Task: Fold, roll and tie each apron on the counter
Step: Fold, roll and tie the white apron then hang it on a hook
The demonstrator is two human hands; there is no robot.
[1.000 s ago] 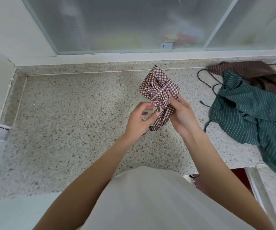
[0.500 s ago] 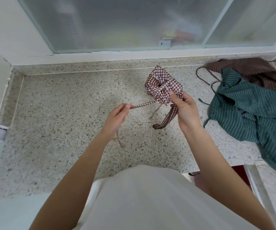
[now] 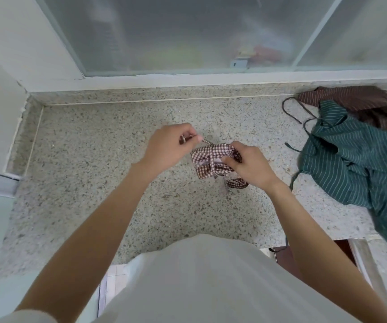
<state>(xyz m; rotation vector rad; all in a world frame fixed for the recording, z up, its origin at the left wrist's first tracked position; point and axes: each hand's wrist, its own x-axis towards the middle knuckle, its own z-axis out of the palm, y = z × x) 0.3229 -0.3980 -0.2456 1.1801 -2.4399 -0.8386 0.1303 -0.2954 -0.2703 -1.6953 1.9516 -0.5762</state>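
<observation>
Checked apron, brown-white gingham, rolled into a bundle, sits just right of frame center, at or just above the counter; contact not clear. Right hand at 3 o'clock of the bundle, fingers curled round its right side, gripping the cloth. Thin checked tie runs out from the bundle's top toward 10 o'clock into the left hand, fingers closed, pinching the tie end. Tie looks taut between hand and bundle. 1 loose checked strap loop hangs under the bundle at 5 o'clock, by the right wrist.

Green striped apron lies unfolded on the counter at 3 o'clock, well apart from the bundle, its dark strings looping toward the back wall. Brown striped apron lies behind it at 2 o'clock, partly under the green one. Counter is speckled stone. Frosted window along the back at 12 o'clock, white sill below it. Person's pale shirt fills 6 o'clock.
</observation>
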